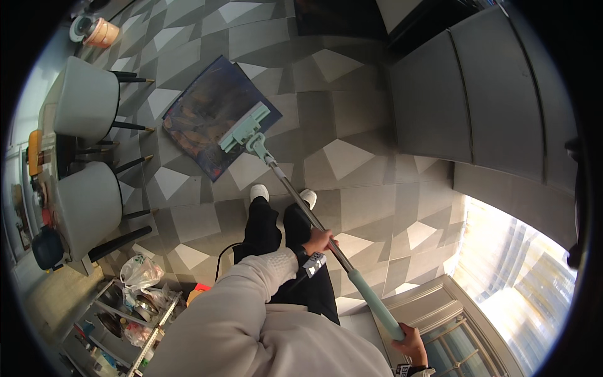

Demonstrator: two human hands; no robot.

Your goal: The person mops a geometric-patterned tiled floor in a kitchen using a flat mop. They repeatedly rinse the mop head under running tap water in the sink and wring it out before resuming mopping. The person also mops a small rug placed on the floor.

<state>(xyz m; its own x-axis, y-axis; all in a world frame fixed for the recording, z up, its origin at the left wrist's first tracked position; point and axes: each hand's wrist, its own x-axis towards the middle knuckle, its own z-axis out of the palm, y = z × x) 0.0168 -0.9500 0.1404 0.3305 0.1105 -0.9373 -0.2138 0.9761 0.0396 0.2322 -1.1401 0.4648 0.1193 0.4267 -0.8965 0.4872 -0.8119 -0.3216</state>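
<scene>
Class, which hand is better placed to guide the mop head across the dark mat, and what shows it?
Probably the left hand: it grips the metal pole, nearer the mop head over the dark mat. The right hand holds the green handle at the far end.

tiled floor (pixel 319 132), grey geometric pattern. directly on it: dark patterned floor mat (pixel 201 116), laid askew; pale chairs (pixel 89 100), two, dark-legged; white shoes (pixel 259 192), pair.

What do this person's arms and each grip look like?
The left grip and right grip are bare, ungloved human hands. The left sleeve is loose and pale greyish-beige, with a textured cuff. Beyond it sit a dark band and a black-and-white patterned tag; a similar right tag shows near the lower edge.
</scene>
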